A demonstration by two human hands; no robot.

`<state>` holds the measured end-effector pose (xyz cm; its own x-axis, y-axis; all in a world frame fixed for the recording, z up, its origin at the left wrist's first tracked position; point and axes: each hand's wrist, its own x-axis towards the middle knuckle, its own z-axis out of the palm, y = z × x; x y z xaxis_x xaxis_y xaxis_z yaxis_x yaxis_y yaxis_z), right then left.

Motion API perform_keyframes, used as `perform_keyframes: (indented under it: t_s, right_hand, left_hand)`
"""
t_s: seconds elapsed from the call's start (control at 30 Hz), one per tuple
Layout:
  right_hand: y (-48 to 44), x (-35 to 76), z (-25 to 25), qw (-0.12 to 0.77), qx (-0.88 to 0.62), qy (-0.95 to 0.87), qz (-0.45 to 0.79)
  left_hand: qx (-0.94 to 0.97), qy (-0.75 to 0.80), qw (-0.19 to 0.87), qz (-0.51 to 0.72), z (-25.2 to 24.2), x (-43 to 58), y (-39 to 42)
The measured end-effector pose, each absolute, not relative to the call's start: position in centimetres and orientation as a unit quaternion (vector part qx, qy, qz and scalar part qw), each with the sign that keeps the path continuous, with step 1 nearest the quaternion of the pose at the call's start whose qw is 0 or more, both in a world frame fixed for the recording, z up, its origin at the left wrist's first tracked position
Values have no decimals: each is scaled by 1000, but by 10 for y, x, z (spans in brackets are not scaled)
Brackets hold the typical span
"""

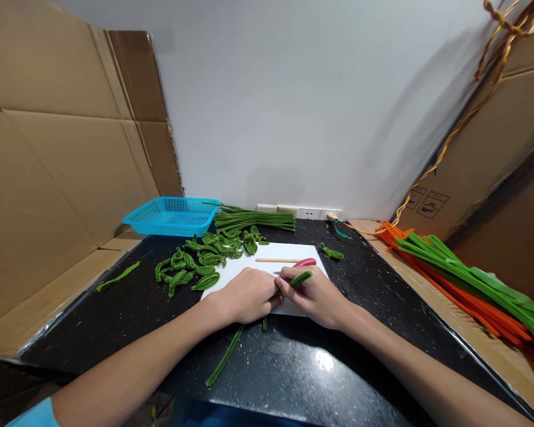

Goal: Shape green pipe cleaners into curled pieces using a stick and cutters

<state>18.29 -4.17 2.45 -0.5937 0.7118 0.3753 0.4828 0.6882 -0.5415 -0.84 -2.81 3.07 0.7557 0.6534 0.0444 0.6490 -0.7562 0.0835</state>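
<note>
My left hand (253,293) and my right hand (315,295) meet above a white sheet of paper (309,251), both closed on a green pipe cleaner (301,278). One end of it sticks up past my right fingers. Below my left hand a long green tail hangs toward the table's front edge, and a short end shows beside it; my fingers hide how these join. Just beyond my hands lie a red-handled tool (305,262), its metal part mostly covered, and a thin wooden stick (276,260). Several leaf-shaped looped green pipe cleaners (210,259) are piled left of the paper.
A blue basket (173,224) stands at the back left beside a bundle of straight green pipe cleaners (258,220). Another looped piece (331,252) lies right of the paper. Orange strips (467,299) and brighter green strips (471,270) rest on cardboard at right. Cardboard walls flank the black table.
</note>
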Motion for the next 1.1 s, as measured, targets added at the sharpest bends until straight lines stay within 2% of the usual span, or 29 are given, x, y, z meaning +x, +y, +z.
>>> perform_keyframes:
  t_s: [1.1]
  right_hand:
    - [-40,185,21,261,-349,-884,168]
  left_hand:
    - [937,347,31,34,30,-8,-29]
